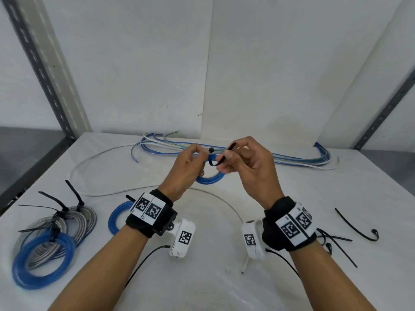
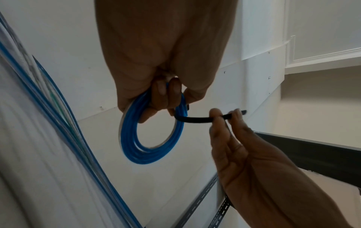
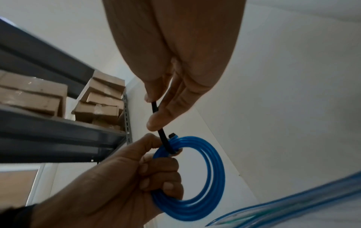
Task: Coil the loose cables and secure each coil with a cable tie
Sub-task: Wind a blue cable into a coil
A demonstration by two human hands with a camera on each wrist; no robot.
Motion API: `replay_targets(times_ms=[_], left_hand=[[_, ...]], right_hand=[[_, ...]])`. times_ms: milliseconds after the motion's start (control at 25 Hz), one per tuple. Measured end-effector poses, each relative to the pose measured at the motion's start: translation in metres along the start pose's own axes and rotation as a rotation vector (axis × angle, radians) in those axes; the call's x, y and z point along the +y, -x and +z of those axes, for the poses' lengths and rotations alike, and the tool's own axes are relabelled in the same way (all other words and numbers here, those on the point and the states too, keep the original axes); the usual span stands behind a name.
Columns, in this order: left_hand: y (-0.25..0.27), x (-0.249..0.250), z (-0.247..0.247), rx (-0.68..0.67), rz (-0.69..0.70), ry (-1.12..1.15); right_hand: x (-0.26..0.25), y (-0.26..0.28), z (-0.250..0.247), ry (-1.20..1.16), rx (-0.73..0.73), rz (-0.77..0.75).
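Head view: bright, even, diffuse light; soft shadows under both hands on the worktop [image 1: 224,288]. Straight edges bow outward. Wrist views: dimmer, hands underexposed, peripheral blur.

No words, brands or numbers are showing legibly; only black-and-white square code markers are sitting on the wristbands [image 1: 150,208] and wrist cameras [image 1: 185,237].

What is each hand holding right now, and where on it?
The left hand grips the blue coil at its top, fingers curled round the bundle. The right hand pinches the black cable tie along its free tail.
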State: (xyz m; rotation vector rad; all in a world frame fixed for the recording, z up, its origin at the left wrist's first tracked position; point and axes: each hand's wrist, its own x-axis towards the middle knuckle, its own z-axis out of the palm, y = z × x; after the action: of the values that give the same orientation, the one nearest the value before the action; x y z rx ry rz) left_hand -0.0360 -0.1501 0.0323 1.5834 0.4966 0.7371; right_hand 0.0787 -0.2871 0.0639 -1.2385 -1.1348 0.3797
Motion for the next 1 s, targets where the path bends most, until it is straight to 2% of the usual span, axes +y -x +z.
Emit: replay_targets(times_ms=[80, 160, 240, 440, 1000], left_hand=[[0.0025, 0.0042, -0.0012, 0.007, 0.082, -0.034], [0.0065, 0.0086, 0.002, 0.022, 0.136, -0.065], [0.0086, 0.0105, 0.0035, 0.034, 0.155, -0.078], [0.0065, 0.0079, -0.0032, 0.037, 0.19, -0.075], [0.0067, 0.0072, -0.0038, 0.01, 0.192, -0.09]], right_hand=[[0.0027, -0.0015, -0.0005, 0.061, -0.052, 0.109], [0.0061, -0.0036, -0.001, 0.034, -0.145, 0.286], [0.007, -0.0056, 0.0003, -0.008, -0.197, 0.377], [0.0075, -0.0094, 0.0029, -0.077, -0.106, 0.378], [0.0074, -0.0079, 0.0018, -0.077, -0.153, 0.368]])
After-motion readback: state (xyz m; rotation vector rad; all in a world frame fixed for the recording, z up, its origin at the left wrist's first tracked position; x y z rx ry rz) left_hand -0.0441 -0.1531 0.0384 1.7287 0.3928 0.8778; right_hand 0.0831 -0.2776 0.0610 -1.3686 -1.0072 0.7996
